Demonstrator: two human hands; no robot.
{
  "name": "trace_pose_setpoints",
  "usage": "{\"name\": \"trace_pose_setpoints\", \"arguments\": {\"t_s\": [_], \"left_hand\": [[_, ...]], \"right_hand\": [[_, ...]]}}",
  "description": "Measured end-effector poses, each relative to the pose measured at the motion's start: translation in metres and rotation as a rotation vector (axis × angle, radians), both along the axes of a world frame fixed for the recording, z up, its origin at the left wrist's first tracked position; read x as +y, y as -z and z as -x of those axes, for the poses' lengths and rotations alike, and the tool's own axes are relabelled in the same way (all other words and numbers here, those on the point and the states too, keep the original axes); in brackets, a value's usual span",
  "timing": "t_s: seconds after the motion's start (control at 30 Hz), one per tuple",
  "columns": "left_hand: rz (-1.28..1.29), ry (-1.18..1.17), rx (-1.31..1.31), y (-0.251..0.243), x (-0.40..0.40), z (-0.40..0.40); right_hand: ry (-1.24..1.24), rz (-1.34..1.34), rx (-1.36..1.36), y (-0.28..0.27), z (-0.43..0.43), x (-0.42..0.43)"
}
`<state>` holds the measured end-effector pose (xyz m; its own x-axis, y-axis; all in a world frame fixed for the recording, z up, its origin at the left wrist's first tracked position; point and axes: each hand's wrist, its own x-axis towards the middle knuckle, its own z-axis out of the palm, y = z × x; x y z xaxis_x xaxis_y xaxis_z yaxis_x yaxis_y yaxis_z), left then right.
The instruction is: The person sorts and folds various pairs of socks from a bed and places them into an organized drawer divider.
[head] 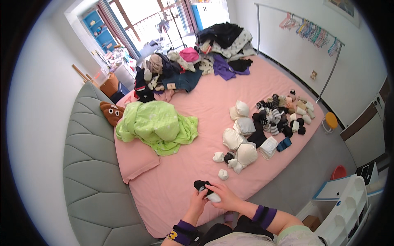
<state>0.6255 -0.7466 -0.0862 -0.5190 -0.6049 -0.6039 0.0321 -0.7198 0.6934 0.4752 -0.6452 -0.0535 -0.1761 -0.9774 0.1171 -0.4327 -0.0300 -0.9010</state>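
Observation:
Both of my hands are around a black-and-white sock bundle [200, 184] just above the near part of the pink bed [172, 187]. My left hand [198, 202] grips it from the left and below. On the other side, my right hand [226, 196] has its fingers over the dark part, with white fabric [214, 197] showing beneath. Whether this is one sock or several cannot be seen. Beyond my hands lie a rolled white sock [223, 174], another white roll [218, 157] and a black rolled sock [228, 157]. White padded bras [246, 153] lie farther right.
Several socks [272, 115] are heaped at the right, near a folded white garment [268, 147] and folded teal cloth [284, 144]. A green quilt [157, 123] sits by the pillow [138, 160]. Clothes [184, 80] cover the far side. A white shelf unit [341, 212] stands lower right.

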Motion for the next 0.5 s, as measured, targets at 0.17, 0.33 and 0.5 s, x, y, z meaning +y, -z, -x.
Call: {"name": "trace_pose_setpoints", "arguments": {"t_s": [0.17, 0.33, 0.5], "left_hand": [[0.011, 0.068, 0.082, -0.025, 0.025, -0.006], [-0.013, 0.164, 0.147, -0.055, 0.039, 0.013], [-0.047, 0.27, 0.245, -0.074, 0.06, 0.045]], "right_hand": [[0.062, 0.073, 0.023, -0.039, -0.015, 0.037], [0.258, 0.09, 0.048, -0.06, -0.021, 0.071], [0.471, 0.027, 0.037, -0.083, -0.011, 0.111]]}}
